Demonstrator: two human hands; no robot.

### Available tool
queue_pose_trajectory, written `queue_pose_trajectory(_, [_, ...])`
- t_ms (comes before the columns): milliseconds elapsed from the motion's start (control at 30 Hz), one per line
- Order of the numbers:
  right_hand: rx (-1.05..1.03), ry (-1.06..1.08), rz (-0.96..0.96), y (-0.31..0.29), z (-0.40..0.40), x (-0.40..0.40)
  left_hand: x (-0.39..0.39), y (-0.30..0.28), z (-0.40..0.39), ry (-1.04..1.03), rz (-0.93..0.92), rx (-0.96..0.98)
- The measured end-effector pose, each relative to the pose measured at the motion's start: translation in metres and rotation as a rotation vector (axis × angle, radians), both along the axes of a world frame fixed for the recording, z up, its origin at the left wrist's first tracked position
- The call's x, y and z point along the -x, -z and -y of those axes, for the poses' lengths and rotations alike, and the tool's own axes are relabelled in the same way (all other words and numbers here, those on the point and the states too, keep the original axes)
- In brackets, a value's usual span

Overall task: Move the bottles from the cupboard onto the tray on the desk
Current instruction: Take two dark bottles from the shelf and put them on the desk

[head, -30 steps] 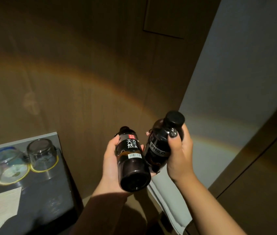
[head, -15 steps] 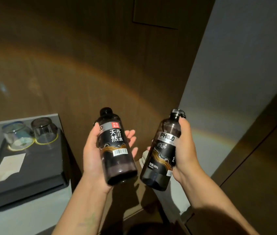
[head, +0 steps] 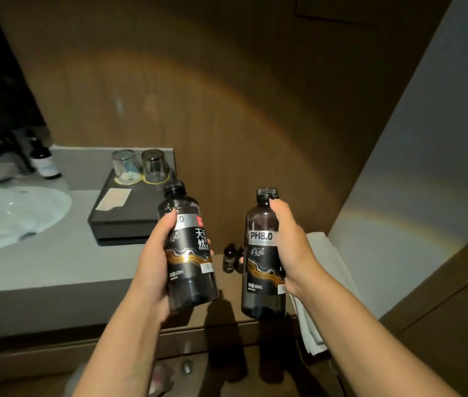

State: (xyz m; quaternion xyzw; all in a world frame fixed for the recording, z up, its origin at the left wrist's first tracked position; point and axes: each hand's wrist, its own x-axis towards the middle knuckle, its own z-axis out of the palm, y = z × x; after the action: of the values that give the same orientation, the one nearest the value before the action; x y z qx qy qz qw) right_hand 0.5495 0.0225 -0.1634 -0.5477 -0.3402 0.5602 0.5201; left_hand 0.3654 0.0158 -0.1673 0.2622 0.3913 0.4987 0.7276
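Two dark bottles are in our grip, one per hand, both held roughly upright above the front edge of the grey worktop (head: 55, 270). Our left hand (head: 158, 253) wraps the left bottle (head: 188, 253) around its middle, cap tipped slightly away to the left; our right hand (head: 290, 247) clasps the right bottle (head: 263, 253) along its upper body and neck. The black tray (head: 118, 213) lies ahead and to the left, flat on the worktop against the wooden wall, with two upturned glasses (head: 141, 167) filling its far end and a pale card (head: 112, 199) nearer. The left hand is the closer one. We judge the bare near part of the tray the room to aim for. The sink basin (head: 12, 216) lies well left.
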Motion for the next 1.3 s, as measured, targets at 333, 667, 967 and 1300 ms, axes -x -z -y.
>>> queue_pose_trajectory(333, [0.035, -0.23, 0.072, 0.02, -0.017, 0.127, 0.122, 0.021, 0.027, -0.249, -0.243, 0.019])
queue_pose_trajectory(667, [0.086, -0.28, 0.139, 0.047, -0.033, 0.301, 0.284, 0.046, 0.016, -0.319, -0.322, 0.08])
queue_pose_trajectory(967, [0.11, -0.412, 0.123, 0.068, -0.047, 0.462, 0.431, 0.058, 0.017, -0.389, -0.391, 0.16])
queue_pose_trajectory(1300, [0.128, -0.573, 0.126, 0.07, -0.103, 0.579, 0.538, 0.064, -0.018, -0.501, -0.445, 0.236])
